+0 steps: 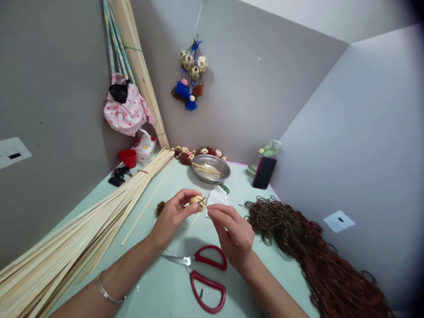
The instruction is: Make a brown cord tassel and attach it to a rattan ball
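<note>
My left hand [169, 219] holds a small pale woven ball [196, 202] between thumb and fingers, above the middle of the table. A thin dark strand shows on the ball's near side. At the ball's right edge, the fingertips of my right hand [233, 233] are pinched together on a short pale strip [206, 207] that sticks out from it. Below both hands, red-handled scissors [188, 261] lie on the table with their blades pointing left. A brown tassel [160, 208] is partly hidden behind my left hand.
Long pale strips [96, 216] fan across the left side. A metal bowl [212, 177] with strips stands behind my hands, near finished balls [185, 157]. Brown cord [308, 251] is heaped at the right. A phone [264, 172] leans on a bottle [269, 150].
</note>
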The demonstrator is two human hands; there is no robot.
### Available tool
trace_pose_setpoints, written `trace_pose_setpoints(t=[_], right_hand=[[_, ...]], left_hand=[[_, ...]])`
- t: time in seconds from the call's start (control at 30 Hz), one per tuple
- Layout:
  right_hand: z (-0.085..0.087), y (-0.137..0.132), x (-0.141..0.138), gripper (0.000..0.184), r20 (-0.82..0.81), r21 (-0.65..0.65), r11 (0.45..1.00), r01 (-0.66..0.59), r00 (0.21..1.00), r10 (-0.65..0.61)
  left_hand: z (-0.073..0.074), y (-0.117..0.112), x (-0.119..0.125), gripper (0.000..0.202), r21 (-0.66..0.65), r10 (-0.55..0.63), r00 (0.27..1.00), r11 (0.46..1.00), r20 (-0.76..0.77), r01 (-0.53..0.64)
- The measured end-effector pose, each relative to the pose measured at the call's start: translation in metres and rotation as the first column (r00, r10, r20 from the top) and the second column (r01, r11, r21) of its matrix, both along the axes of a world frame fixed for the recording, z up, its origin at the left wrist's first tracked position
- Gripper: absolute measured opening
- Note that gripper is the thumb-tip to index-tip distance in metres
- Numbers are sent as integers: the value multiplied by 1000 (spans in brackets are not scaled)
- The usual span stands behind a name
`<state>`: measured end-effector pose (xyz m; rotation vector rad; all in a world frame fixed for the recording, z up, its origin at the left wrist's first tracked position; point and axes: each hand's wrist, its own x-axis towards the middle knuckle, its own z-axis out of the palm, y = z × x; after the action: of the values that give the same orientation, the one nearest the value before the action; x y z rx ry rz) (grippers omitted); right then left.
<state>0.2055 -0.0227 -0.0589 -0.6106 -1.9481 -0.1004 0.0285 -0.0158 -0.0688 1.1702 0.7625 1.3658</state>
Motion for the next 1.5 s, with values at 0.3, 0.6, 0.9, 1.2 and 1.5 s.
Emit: trace_pose_setpoints(t=[0.3, 0.6, 0.9, 1.2, 1.5], right_hand=[[0, 0, -1, 29, 1, 20, 1000, 3, 1000, -3], [-1, 2, -2, 27, 29, 35, 999, 11, 1000, -12], [-2, 4, 1, 29, 79, 50, 999, 19, 997, -23], [1, 1, 3, 28, 111, 151, 988, 19, 993, -36], [0, 4, 1, 30, 113, 143, 989, 32, 992, -49]], left_hand=[[0, 0, 1, 22, -3, -10, 1000, 1000, -16, 10], [-1, 0, 1, 23, 7, 2, 1000, 1000, -20, -2], [2, -1, 0, 25, 17, 7, 998, 1000, -54, -6], [2, 0, -1, 21, 57, 26, 997, 998, -74, -21], [1, -1, -2, 22, 69, 22, 994, 998, -105, -14]])
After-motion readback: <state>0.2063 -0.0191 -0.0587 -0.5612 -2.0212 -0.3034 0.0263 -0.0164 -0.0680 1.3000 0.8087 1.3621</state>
